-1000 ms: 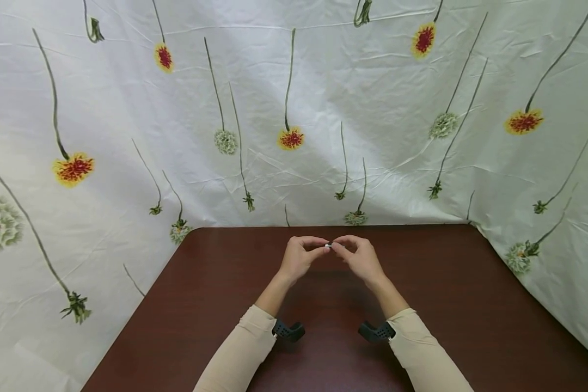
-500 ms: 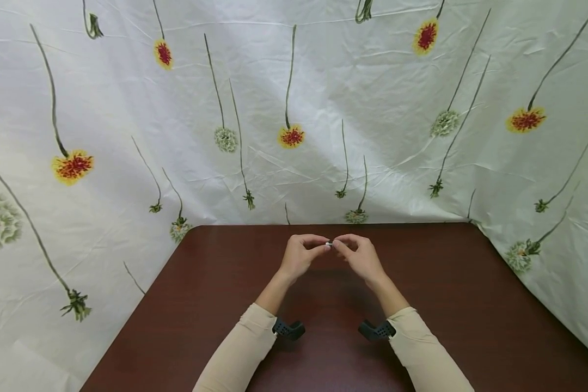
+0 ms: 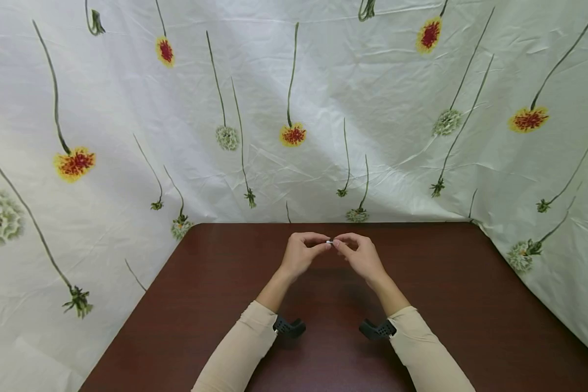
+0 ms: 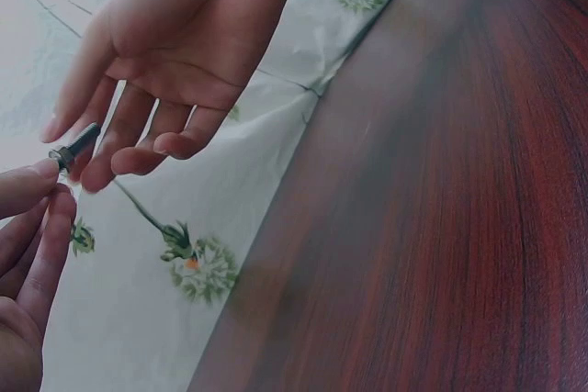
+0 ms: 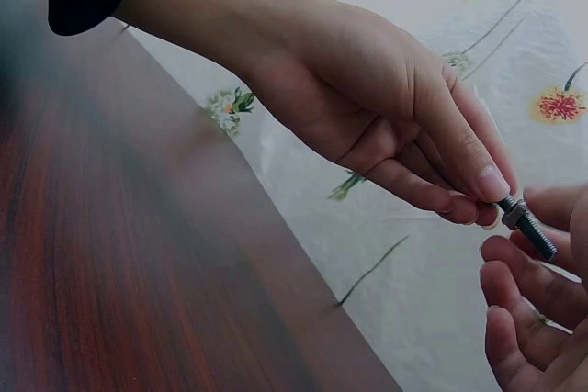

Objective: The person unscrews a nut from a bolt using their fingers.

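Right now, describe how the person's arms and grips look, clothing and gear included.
Each arm wears a long, plain beige fabric sleeve and, near its end, a dark, curved wrist device dotted with small holes. The left grip and right grip are ungloved.

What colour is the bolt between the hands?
Dark metallic grey; the bolt shows best in the right wrist view.

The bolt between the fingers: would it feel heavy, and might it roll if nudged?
The bolt would probably feel stiff and fairly heavy for its size, given its grey metallic sheen. Its round, threaded shaft suggests it may roll, perhaps in a curve, since the collar is wider.
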A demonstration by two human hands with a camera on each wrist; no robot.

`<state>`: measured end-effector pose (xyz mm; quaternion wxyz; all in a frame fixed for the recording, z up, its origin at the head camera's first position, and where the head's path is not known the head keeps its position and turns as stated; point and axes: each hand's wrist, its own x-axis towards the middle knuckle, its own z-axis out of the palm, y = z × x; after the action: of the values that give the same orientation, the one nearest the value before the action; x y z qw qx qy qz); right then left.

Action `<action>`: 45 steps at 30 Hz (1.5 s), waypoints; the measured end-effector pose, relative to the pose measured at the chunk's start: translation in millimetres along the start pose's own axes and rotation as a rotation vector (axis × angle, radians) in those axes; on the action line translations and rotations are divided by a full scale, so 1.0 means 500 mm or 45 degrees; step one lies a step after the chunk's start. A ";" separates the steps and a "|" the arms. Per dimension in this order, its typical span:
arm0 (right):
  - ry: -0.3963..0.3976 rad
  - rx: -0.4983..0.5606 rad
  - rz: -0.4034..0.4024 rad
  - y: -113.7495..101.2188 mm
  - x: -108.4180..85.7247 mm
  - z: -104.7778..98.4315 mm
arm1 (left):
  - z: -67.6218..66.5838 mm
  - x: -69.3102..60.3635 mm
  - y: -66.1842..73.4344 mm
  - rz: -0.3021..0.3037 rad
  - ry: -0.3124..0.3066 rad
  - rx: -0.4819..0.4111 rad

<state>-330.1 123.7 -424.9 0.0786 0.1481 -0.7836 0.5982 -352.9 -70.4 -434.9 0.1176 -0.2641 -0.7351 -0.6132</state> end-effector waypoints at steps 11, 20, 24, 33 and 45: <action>-0.009 0.039 -0.052 -0.075 -0.033 -0.006 | 0.002 0.004 0.001 0.004 -0.012 0.004; 0.006 0.040 -0.042 -0.074 -0.031 -0.004 | 0.000 0.003 -0.004 0.022 -0.012 -0.003; -0.007 0.062 -0.043 -0.072 -0.031 -0.004 | 0.000 0.002 -0.004 0.013 -0.007 -0.009; -0.014 0.088 -0.023 -0.070 -0.030 -0.001 | 0.001 0.002 -0.001 0.025 -0.013 -0.005; -0.022 0.076 -0.054 -0.072 -0.031 -0.001 | 0.002 0.003 0.000 0.040 0.001 -0.006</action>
<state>-303.9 117.7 -396.5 0.0800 0.1723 -0.7627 0.6182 -354.0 -69.0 -434.5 0.1269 -0.2755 -0.7294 -0.6132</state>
